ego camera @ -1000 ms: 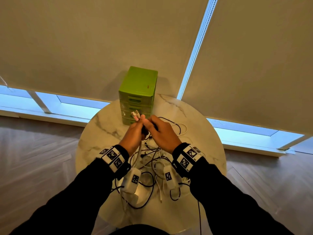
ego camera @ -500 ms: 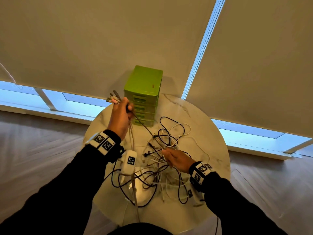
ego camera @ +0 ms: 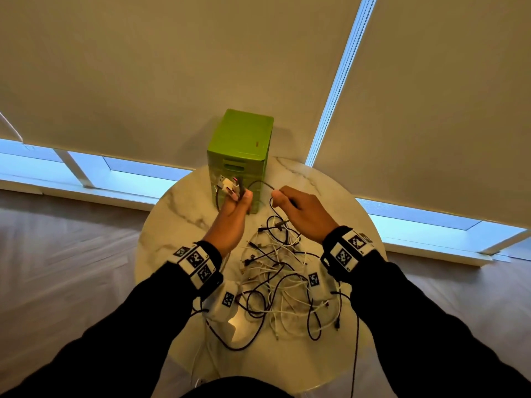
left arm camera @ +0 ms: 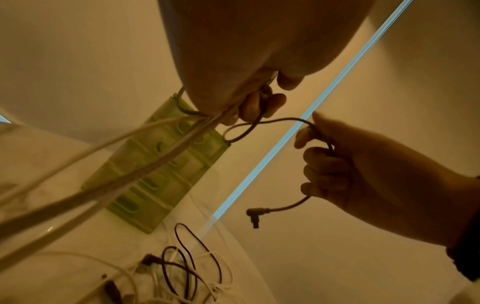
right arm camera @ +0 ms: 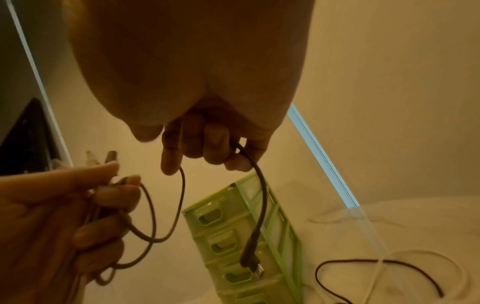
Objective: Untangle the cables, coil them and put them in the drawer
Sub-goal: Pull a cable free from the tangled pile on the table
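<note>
Marble table is topped by a green drawer box at its far edge. Tangled cables are spread in the middle. Plug ends are gripped by the left hand. A dark cable is held in the curled right hand.

**What Everything Is Made Of**

The dark cable pinched in my right hand looks like matt, smooth rubbery sheathing, ending in a shiny metal plug. The plugs gripped in my left hand show glossy white plastic and bright metal tips. The tangle of cables mixes white smooth sheaths with dark matt ones. The drawer unit is green plastic with translucent fronts and a slight sheen. The table is polished, veined marble, glossy enough to reflect light. My sleeves are matt black cloth.
</note>
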`<state>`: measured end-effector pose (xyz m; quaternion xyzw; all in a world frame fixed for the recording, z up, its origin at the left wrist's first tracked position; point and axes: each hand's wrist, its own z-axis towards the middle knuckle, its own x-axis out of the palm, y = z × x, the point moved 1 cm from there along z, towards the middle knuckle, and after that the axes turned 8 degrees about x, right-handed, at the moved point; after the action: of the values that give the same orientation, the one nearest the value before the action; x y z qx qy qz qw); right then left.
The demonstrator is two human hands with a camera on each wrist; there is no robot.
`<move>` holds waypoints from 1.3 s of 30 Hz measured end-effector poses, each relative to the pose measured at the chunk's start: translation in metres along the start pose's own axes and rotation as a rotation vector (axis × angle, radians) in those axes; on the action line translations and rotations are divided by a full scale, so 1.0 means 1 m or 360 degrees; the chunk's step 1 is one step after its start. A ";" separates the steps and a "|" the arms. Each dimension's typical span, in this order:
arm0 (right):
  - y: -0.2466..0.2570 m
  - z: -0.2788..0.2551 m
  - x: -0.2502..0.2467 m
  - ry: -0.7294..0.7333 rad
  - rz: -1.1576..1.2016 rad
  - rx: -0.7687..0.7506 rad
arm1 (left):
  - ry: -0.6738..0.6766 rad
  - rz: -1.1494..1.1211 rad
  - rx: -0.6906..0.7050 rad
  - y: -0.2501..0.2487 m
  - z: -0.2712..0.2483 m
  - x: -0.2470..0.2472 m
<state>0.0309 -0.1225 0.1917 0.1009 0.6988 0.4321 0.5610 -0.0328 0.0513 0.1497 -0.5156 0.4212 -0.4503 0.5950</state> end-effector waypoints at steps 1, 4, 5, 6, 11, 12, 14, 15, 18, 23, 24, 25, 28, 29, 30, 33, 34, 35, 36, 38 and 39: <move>0.000 -0.003 0.000 0.0004 -0.0030 0.0005 | 0.0008 -0.0069 -0.0004 -0.001 -0.001 0.005; -0.019 -0.010 -0.003 -0.0126 -0.0428 0.0141 | 0.0081 -0.0301 -0.0025 -0.010 0.000 0.020; -0.030 -0.013 -0.008 -0.0216 -0.0590 0.0259 | 0.0106 -0.0427 -0.0051 -0.013 0.001 0.026; -0.044 -0.019 -0.016 -0.0299 -0.0697 0.0404 | 0.0131 -0.0553 -0.0089 -0.016 0.004 0.034; -0.117 -0.075 -0.056 -0.0182 -0.0732 0.0971 | 0.0478 -0.0872 -0.0167 -0.033 0.007 0.082; -0.128 -0.088 -0.060 -0.0156 -0.0707 0.1018 | 0.0566 -0.0903 -0.0185 -0.034 0.007 0.092; -0.150 -0.120 -0.063 -0.0115 -0.0758 0.1090 | 0.0722 -0.0907 -0.0198 -0.035 0.004 0.114; -0.157 -0.136 -0.063 -0.0075 -0.0833 0.1139 | 0.0786 -0.0872 -0.0187 -0.034 0.002 0.124; -0.171 -0.184 -0.058 -0.0026 -0.0925 0.1296 | 0.0902 -0.0718 -0.0160 -0.027 -0.007 0.158; -0.147 -0.211 -0.039 -0.0407 -0.0477 0.0758 | 0.1077 -0.0431 -0.0135 -0.011 -0.026 0.200; -0.136 -0.208 -0.034 -0.0474 -0.0432 0.0671 | 0.1113 -0.0385 -0.0129 -0.009 -0.030 0.207; -0.126 -0.204 -0.030 -0.0510 -0.0323 0.0657 | 0.1160 -0.0357 -0.0126 -0.008 -0.032 0.213; -0.110 -0.199 -0.023 -0.0546 0.0215 0.0735 | 0.1262 -0.0357 -0.0156 -0.006 -0.037 0.228; -0.109 -0.200 -0.024 -0.0608 0.0281 0.0762 | 0.1252 -0.0324 -0.0151 -0.006 -0.036 0.229; -0.110 -0.203 -0.027 -0.0699 0.0294 0.0789 | 0.1242 -0.0275 -0.0144 -0.007 -0.035 0.230; -0.127 -0.217 -0.043 -0.0912 0.0150 0.0921 | 0.1210 -0.0262 -0.0187 -0.008 -0.030 0.231; -0.135 -0.223 -0.050 -0.0951 0.0100 0.0990 | 0.1168 -0.0276 -0.0224 -0.008 -0.027 0.229; -0.147 -0.230 -0.056 -0.0985 0.0031 0.1069 | 0.1119 -0.0315 -0.0272 -0.009 -0.023 0.227; -0.162 -0.237 -0.061 -0.1008 -0.0051 0.1152 | 0.1079 -0.0381 -0.0327 -0.009 -0.019 0.224; -0.187 -0.250 -0.066 -0.0882 -0.0257 0.1362 | 0.1033 -0.0575 -0.0435 -0.013 -0.012 0.219; -0.196 -0.253 -0.064 -0.0777 -0.0361 0.1445 | 0.1023 -0.0672 -0.0488 -0.014 -0.011 0.216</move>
<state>-0.0998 -0.4054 0.0945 0.3552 0.6712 -0.0136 0.6505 0.0072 -0.1616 0.1540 -0.5063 0.5328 -0.6326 0.2442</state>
